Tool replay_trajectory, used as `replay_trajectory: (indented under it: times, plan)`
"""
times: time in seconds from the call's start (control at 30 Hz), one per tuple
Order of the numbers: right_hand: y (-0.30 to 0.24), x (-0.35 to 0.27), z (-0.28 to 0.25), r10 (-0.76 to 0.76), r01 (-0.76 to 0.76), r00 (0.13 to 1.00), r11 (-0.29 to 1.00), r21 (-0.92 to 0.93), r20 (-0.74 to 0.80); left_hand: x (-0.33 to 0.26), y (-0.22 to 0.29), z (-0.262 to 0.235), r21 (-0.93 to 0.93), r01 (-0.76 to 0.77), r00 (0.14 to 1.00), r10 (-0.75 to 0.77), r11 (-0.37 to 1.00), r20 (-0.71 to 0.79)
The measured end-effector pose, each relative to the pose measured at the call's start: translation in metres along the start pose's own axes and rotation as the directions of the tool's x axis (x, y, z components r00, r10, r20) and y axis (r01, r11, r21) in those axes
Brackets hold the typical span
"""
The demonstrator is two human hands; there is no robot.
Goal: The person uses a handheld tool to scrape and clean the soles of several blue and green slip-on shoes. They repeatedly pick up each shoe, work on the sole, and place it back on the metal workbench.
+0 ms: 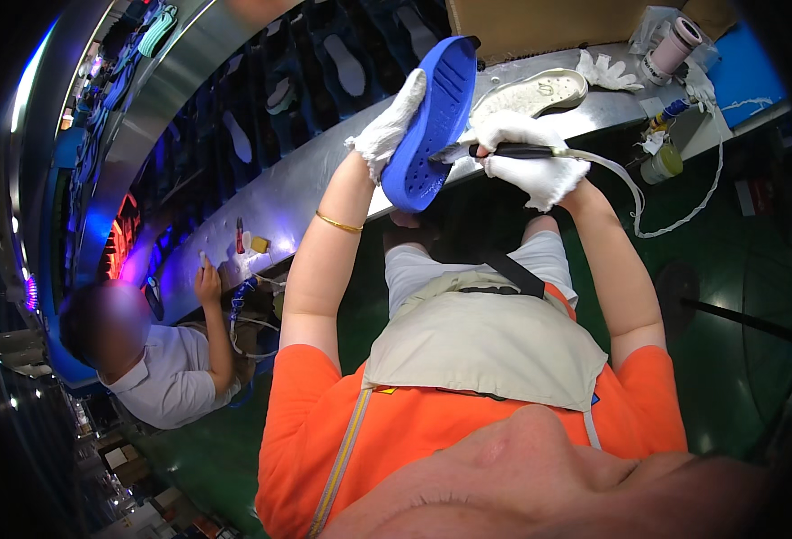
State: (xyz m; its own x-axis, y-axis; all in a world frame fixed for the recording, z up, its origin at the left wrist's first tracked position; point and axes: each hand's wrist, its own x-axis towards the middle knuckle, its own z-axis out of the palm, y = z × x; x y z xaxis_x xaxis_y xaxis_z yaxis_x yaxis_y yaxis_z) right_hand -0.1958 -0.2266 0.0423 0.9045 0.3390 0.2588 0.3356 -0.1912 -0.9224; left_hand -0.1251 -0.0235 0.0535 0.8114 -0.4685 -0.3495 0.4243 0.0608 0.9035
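the left hand (pixel 394 121), in a white glove, is closed around the upper edge of a blue shoe sole (pixel 432 121) and holds it up on edge above the worktop (pixel 324 180), its patterned underside turned toward the person. the right hand (pixel 531 157), also gloved, is wrapped tight around a dark-handled tool (pixel 513 151) with a pale hose (pixel 647 211) trailing off to the right; the tool's tip meets the right edge of the blue sole about halfway down.

judging from this, the work on the sole is in the middle: the tip sits mid-edge, so part of the rim looks to be left, though no mark shows which part is already treated. a pale shoe sole (pixel 531 94) lies flat on the worktop just behind the right hand, and whether it is finished or waiting cannot be told. a spare white glove (pixel 607 72) and a roll (pixel 670 45) lie further along, and a small jar (pixel 664 163) sits by the worktop's edge. beyond the worktop, more soles (pixel 347 63) lie on a dark belt. to the left, another person (pixel 162 359) has a hand on the same worktop.
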Motion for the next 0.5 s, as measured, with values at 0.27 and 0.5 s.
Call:
replay_trajectory:
  times: [0.27, 0.5]
  plan:
    - [-0.001, -0.01, -0.013, 0.101, -0.11, 0.993, 0.98, 0.163, 0.062, -0.02, 0.007, -0.01, -0.095, -0.381, 0.915, 0.359, 0.92, -0.185]
    - [0.009, -0.022, -0.003, 0.118, -0.06, 0.984, 0.922, 0.382, -0.131, -0.025, -0.034, -0.044, -0.635, 0.04, 0.984, 0.081, 0.771, 0.16]
